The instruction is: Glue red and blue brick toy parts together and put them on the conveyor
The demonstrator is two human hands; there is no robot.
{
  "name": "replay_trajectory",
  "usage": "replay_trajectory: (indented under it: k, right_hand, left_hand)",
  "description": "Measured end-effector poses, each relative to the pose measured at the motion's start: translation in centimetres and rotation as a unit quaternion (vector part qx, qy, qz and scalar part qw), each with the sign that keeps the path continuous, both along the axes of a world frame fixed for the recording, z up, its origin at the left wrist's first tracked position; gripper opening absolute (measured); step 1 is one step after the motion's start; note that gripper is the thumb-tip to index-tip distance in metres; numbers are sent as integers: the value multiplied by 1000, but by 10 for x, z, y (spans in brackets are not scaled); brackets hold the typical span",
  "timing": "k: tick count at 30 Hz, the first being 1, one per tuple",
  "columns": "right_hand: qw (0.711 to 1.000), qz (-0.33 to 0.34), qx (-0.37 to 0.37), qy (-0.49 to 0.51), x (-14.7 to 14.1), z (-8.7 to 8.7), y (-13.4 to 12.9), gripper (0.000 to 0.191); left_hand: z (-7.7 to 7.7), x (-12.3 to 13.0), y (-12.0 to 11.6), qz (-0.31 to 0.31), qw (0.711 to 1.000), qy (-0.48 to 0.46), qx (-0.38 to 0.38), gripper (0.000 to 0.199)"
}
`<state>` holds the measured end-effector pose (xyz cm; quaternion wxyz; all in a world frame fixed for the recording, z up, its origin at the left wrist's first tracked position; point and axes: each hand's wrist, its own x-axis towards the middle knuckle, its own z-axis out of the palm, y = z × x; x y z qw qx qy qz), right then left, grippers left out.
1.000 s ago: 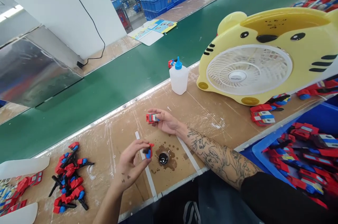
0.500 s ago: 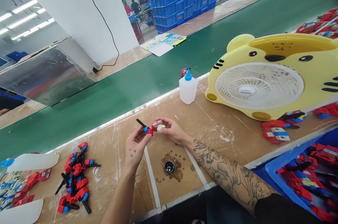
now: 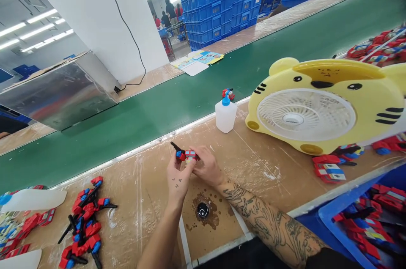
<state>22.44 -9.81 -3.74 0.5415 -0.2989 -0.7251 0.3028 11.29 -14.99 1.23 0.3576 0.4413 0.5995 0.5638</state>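
Above the table's middle, my left hand (image 3: 179, 175) and my right hand (image 3: 207, 166) hold a small red toy figure (image 3: 190, 155) between them. My left fingers are closed on its left side, where a red and blue piece with a black part (image 3: 176, 147) sticks up to the left. My right fingers are closed round its right end and partly hide it. Just below the hands, a small round dark pot (image 3: 202, 210) of liquid stands on the tabletop, with wet spots around it.
A white bottle with a blue cap (image 3: 225, 117) stands behind the hands. Red-blue toy parts (image 3: 85, 214) lie left. A yellow fan (image 3: 304, 112) and a blue bin (image 3: 330, 209) of parts are right. A green belt (image 3: 152, 110) runs behind.
My hands have come closer together, my left one moving right. The toy's red parts, spread between the hands before, now sit close together. The camera view has shifted slightly.
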Motion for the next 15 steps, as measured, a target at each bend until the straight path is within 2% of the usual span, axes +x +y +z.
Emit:
replay_trajectory:
  k: [5,8,11,13,15]
  right_hand:
    - [997,-71,26,-5,3,5,3,43]
    - [995,-99,26,-5,6,3,8,49]
    - [993,-118,-18,-4,6,-1,13,69]
    - [990,-128,-66,3,4,-5,16,80]
    - [986,-127,-105,1,2,-8,19,81]
  left_hand:
    - [-8,22,24,34,999,26,6,39]
    - [-8,28,41,23,998,58,17,36]
    - [-2,22,64,-4,986,169,-4,34]
    - [4,9,88,-1,960,275,-46,43]
    - [11,-9,118,16,931,353,-92,57]
